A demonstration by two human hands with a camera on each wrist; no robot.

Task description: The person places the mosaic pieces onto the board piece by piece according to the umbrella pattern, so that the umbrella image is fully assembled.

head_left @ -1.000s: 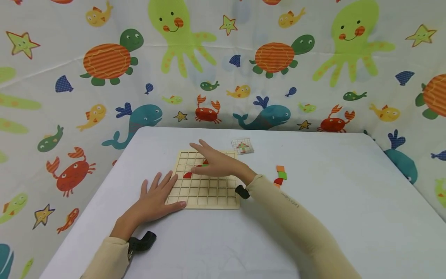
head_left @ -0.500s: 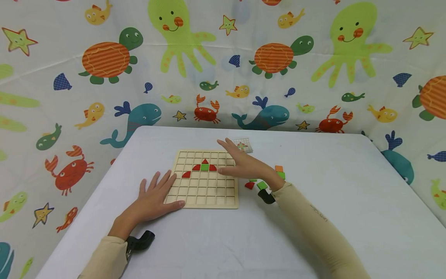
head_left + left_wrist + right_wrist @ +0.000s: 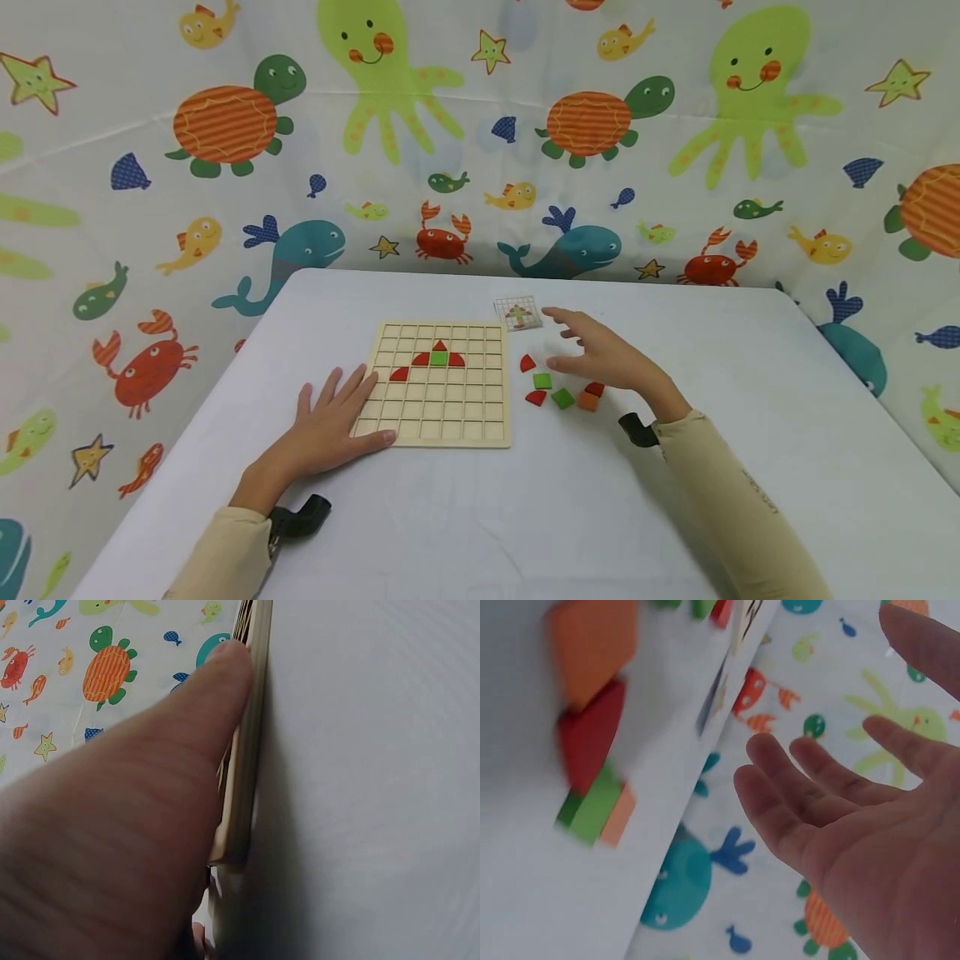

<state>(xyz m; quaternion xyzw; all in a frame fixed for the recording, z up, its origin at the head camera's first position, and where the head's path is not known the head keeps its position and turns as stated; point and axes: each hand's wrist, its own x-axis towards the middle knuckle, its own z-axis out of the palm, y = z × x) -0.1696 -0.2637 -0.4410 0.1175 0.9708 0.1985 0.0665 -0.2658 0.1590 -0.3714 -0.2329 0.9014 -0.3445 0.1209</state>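
A wooden grid board lies on the white table, bearing a red triangle, a green square and several red quarter-round pieces. My left hand rests spread at the board's left edge, its thumb on the near corner; in the left wrist view the thumb lies along the board's edge. Above the loose pieces right of the board hovers my right hand, fingers loosely bent. The right wrist view shows its palm bare, holding nothing.
Loose pieces lie right of the board: red quarter-rounds, green squares and an orange square. A pattern card lies past the board's far right corner. A sea-animal curtain hangs behind the table.
My right hand has moved right, from over the board to above the loose pieces, uncovering the pieces on the grid. The left hand has stayed at the board's edge.
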